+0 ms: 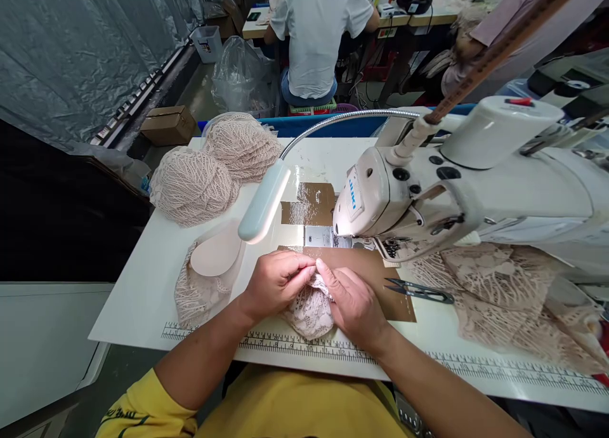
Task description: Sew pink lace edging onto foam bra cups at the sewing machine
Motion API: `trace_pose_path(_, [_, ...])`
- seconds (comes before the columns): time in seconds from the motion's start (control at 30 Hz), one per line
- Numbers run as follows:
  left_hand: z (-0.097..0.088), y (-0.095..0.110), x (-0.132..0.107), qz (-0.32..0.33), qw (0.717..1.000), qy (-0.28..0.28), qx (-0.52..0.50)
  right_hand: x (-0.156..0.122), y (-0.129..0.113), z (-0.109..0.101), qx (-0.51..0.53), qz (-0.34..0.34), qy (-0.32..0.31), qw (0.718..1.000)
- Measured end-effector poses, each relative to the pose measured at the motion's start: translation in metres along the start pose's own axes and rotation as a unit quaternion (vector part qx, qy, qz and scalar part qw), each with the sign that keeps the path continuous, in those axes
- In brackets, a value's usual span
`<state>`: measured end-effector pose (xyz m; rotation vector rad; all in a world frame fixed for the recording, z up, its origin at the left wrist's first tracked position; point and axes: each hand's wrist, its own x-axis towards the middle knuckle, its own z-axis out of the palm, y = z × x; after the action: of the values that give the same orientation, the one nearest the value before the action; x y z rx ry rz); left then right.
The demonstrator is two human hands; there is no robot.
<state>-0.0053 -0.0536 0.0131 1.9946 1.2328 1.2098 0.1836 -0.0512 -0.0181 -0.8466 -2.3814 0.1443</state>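
Observation:
A small piece of pale pink lace (311, 311) hangs between my two hands, just above the table edge. My left hand (280, 279) pinches its upper edge between thumb and forefinger. Opposite it, my right hand (349, 298) grips the same lace, thumb on top, so the fingertips of both hands nearly meet. In front of them stands a white sewing machine (380, 197), its needle area lit. Dark thread snips (419, 291) lie to the right of my right hand. On the left rests a lace bra cup (204, 279) with a smooth beige lining.
Two bundles of beige lace (195, 184) sit at the back left. A lamp (264, 200) on a bendable arm hangs over the table. More lace pieces (504, 292) lie under the machine arm at right. A printed ruler (304, 346) runs along the front edge. A co-worker (311, 38) sits beyond.

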Motion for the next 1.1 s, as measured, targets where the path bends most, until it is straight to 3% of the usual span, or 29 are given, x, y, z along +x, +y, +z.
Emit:
trace_pose_path(0.3, [-0.002,0.000,0.000,0.017,0.997,-0.030,0.063,-0.001,-0.001,0.002,-0.041,-0.012,-0.019,0.999])
trace_pose_path(0.57, [0.000,-0.001,0.000,0.046,0.991,-0.023,0.126,0.000,-0.003,0.002,-0.080,-0.017,-0.023,0.996])
trace_pose_path(0.63, [0.001,0.001,0.000,0.023,0.992,-0.017,0.123,0.000,-0.004,0.002,-0.084,-0.020,-0.022,0.996])
trace_pose_path(0.9, [0.003,0.006,0.000,-0.170,0.985,-0.021,0.002,0.001,-0.009,0.004,-0.115,-0.016,-0.008,0.993])
trace_pose_path(1.1, [0.005,0.004,-0.002,-0.132,0.988,-0.009,0.079,0.001,-0.014,0.003,-0.127,0.000,-0.012,0.992])
